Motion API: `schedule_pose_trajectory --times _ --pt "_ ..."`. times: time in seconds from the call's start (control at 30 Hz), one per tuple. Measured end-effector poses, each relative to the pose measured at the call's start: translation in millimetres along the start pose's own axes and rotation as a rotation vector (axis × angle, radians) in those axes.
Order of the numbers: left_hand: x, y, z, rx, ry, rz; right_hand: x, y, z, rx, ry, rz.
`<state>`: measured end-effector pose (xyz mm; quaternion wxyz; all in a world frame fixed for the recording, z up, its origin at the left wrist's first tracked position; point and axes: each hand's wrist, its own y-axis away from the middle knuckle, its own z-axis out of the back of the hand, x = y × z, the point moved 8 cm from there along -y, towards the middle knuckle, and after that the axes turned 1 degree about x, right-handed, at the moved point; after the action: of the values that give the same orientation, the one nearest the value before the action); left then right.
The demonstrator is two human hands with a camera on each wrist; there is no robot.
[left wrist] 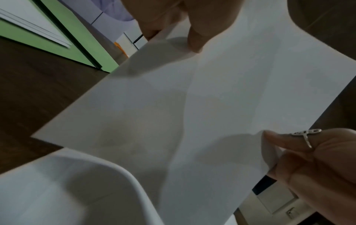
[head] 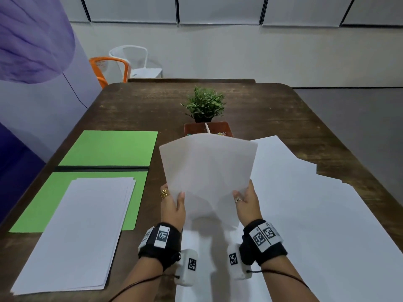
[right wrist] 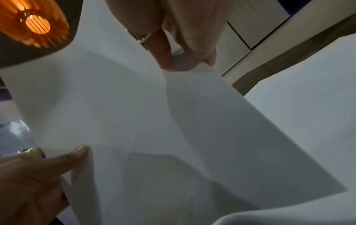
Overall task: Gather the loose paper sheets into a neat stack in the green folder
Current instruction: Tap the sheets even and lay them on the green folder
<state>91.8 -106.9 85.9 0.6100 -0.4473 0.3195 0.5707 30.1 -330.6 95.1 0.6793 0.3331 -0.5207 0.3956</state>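
Both hands hold one white paper sheet (head: 207,171) upright above the table's middle. My left hand (head: 174,203) pinches its lower left edge, thumb in front. My right hand (head: 246,199) pinches its lower right edge. In the left wrist view the sheet (left wrist: 192,99) fills the frame, with the left hand's thumb (left wrist: 194,36) on it. In the right wrist view the sheet (right wrist: 134,114) bends between both hands. The green folder (head: 109,147) lies open at left, with a stack of sheets (head: 80,232) on its near half, overhanging toward me. Loose sheets (head: 305,203) cover the table at right.
A small potted plant (head: 205,104) and a brown tray (head: 207,128) with clips stand behind the held sheet. Orange and white chairs (head: 122,66) stand beyond the wooden table's (head: 141,105) far left corner. A purple wall runs along the left.
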Motion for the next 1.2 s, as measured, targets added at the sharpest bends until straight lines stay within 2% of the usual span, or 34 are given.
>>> schedule_pose_trajectory --times 0.17,0.23,0.33,0.47,0.6,0.73,0.93,1.03,1.2 --pt "-21.3 5.1 0.0 -0.073 0.039 -0.054 6.1 3.0 2.4 -0.001 0.005 -0.001" --pt "-11.7 9.8 -5.3 -0.063 0.051 0.005 -13.7 2.9 -3.6 0.039 0.079 -0.078" --pt "20.0 16.9 -18.2 0.032 0.012 0.163 -51.1 8.2 -15.2 0.144 0.256 -0.198" --pt "35.5 14.4 -10.7 0.07 -0.063 0.187 -58.3 11.1 -25.7 0.2 0.388 -0.233" --pt "45.0 -3.9 35.2 0.013 -0.159 0.226 -42.0 17.4 -67.0 0.31 0.481 -0.232" --pt "68.5 -17.1 109.3 -0.066 -0.283 0.246 -30.3 37.4 -140.0 0.453 0.519 -0.177" --pt "133.2 -18.5 224.9 -0.176 -0.415 0.407 -23.3 70.4 -255.6 0.601 0.432 -0.223" --pt "163.8 -20.8 257.4 -0.165 -0.467 0.47 -32.7 82.6 -297.1 0.655 0.457 -0.25" --pt "203.5 -15.5 278.2 -0.071 -0.477 0.543 -54.4 105.2 -342.4 0.727 0.589 -0.312"
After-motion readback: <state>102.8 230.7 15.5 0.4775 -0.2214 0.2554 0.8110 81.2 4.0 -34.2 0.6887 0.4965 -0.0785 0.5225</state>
